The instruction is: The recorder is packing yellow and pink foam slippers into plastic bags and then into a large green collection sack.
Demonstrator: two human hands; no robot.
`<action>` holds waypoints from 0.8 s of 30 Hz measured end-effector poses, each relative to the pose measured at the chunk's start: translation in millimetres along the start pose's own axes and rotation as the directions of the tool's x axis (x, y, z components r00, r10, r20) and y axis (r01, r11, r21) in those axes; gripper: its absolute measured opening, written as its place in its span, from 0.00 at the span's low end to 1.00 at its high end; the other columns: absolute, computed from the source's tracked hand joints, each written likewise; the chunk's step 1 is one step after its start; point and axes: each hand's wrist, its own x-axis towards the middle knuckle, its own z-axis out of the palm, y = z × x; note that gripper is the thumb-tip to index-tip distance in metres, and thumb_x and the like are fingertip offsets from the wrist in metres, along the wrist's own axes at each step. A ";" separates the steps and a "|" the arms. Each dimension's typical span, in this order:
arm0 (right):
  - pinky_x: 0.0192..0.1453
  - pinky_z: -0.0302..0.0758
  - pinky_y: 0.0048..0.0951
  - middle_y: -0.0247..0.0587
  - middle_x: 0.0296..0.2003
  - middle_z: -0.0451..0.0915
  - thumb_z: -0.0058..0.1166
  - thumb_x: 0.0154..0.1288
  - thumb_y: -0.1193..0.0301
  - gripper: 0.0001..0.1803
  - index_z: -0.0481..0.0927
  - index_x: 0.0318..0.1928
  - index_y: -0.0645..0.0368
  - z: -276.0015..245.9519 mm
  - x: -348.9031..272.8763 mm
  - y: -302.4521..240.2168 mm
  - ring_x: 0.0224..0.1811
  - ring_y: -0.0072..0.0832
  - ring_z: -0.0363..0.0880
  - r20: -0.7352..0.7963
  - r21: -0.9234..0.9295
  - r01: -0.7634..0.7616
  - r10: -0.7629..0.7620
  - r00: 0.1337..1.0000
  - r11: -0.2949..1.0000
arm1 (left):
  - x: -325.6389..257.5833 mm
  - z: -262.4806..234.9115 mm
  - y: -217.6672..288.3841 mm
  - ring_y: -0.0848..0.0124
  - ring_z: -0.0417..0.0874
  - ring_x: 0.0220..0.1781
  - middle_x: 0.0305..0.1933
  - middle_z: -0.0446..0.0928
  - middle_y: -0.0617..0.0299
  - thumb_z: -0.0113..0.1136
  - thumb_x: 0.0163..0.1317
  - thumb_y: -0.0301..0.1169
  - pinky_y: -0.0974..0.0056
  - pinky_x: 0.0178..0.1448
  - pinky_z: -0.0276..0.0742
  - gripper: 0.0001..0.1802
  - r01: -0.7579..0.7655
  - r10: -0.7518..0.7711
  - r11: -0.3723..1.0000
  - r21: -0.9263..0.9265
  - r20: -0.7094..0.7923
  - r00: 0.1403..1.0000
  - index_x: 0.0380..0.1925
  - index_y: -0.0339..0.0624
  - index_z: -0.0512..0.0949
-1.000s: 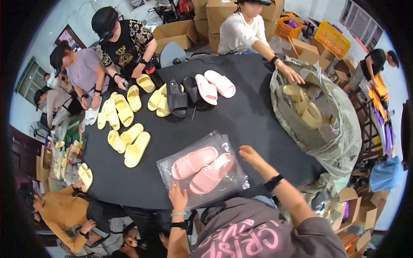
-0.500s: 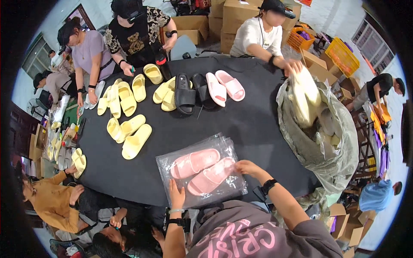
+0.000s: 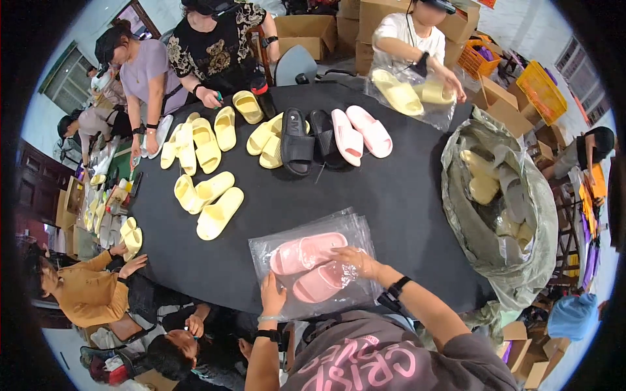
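Note:
A pair of pink slide slippers (image 3: 309, 253) lies in a clear plastic bag (image 3: 306, 310) on the black-topped table in front of me. My left hand (image 3: 272, 297) rests at the lower left of the bag, fingers stretched along the film and thumb apart. Over the right-hand slipper, my right hand (image 3: 357, 262) lies on the plastic with its fingers spread, hiding part of that slipper. More clear film shows beneath the bag's upper right edge; how many bags are stacked there I cannot tell.
Yellow slides (image 3: 220, 213) sit at the table's left, with black slides (image 3: 297, 142) and pale pink slides (image 3: 348, 137) farther back. A large grey-green sack (image 3: 545, 221) of bagged footwear stands right. Across the table a person holds bagged yellow slides (image 3: 398, 92). Other people work around.
My right hand has moved left from the bag's right edge onto the slipper. The person opposite has lifted bagged yellow slides from the sack toward the table. The view has shifted slightly.

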 end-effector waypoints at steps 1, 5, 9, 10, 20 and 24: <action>0.55 0.70 0.39 0.43 0.58 0.69 0.57 0.57 0.67 0.27 0.68 0.58 0.54 -1.0 12.3 -12.1 0.55 0.37 0.72 -0.001 0.007 0.007 -0.007 1.000 1.000 | 0.3 -0.8 0.1 0.49 0.63 0.63 0.62 0.63 0.46 0.63 0.48 0.28 0.55 0.66 0.60 0.40 0.006 -0.006 1.000 0.007 -0.004 1.000 0.63 0.35 0.58; 0.56 0.66 0.41 0.42 0.58 0.69 0.54 0.52 0.71 0.26 0.71 0.55 0.53 17.6 43.6 -36.4 0.55 0.39 0.70 0.098 -0.094 -0.010 0.019 0.995 0.995 | 4.0 -4.4 -4.3 0.49 0.65 0.60 0.59 0.64 0.47 0.64 0.47 0.28 0.56 0.63 0.61 0.41 -0.001 0.001 1.000 0.008 0.042 0.999 0.63 0.36 0.59; 0.54 0.67 0.39 0.37 0.52 0.72 0.49 0.50 0.75 0.21 0.74 0.48 0.53 45.7 47.9 -33.4 0.51 0.37 0.71 0.060 -0.091 0.057 -0.051 0.997 0.994 | 3.4 -3.6 -8.3 0.51 0.65 0.60 0.59 0.63 0.49 0.66 0.45 0.28 0.55 0.62 0.62 0.41 -0.021 0.021 1.000 0.006 0.053 0.998 0.62 0.38 0.61; 0.54 0.67 0.38 0.37 0.50 0.73 0.49 0.49 0.76 0.20 0.75 0.46 0.53 45.7 44.8 -31.8 0.51 0.38 0.71 0.092 -0.088 0.047 -0.038 0.995 0.995 | 4.2 -3.7 -3.6 0.52 0.64 0.60 0.59 0.63 0.51 0.66 0.45 0.28 0.55 0.62 0.63 0.41 -0.012 0.012 1.000 0.004 0.060 0.998 0.62 0.39 0.61; 0.48 0.71 0.40 0.44 0.39 0.78 0.47 0.49 0.76 0.10 0.77 0.34 0.56 -21.7 -132.8 20.8 0.43 0.44 0.74 -0.276 -0.185 -0.566 0.510 0.815 0.803 | 4.5 -9.0 2.4 0.53 0.62 0.61 0.59 0.62 0.53 0.68 0.44 0.30 0.57 0.63 0.62 0.43 0.057 -0.066 0.995 0.088 0.096 0.993 0.63 0.40 0.61; 0.42 0.69 0.41 0.48 0.35 0.76 0.47 0.48 0.79 0.07 0.73 0.31 0.61 -55.2 -179.3 18.7 0.40 0.49 0.73 -0.602 0.085 -0.768 0.647 0.468 0.634 | 3.4 -2.7 -4.6 0.51 0.64 0.60 0.56 0.65 0.50 0.68 0.44 0.33 0.54 0.62 0.64 0.43 -0.017 0.019 0.998 0.060 -0.019 1.000 0.62 0.40 0.61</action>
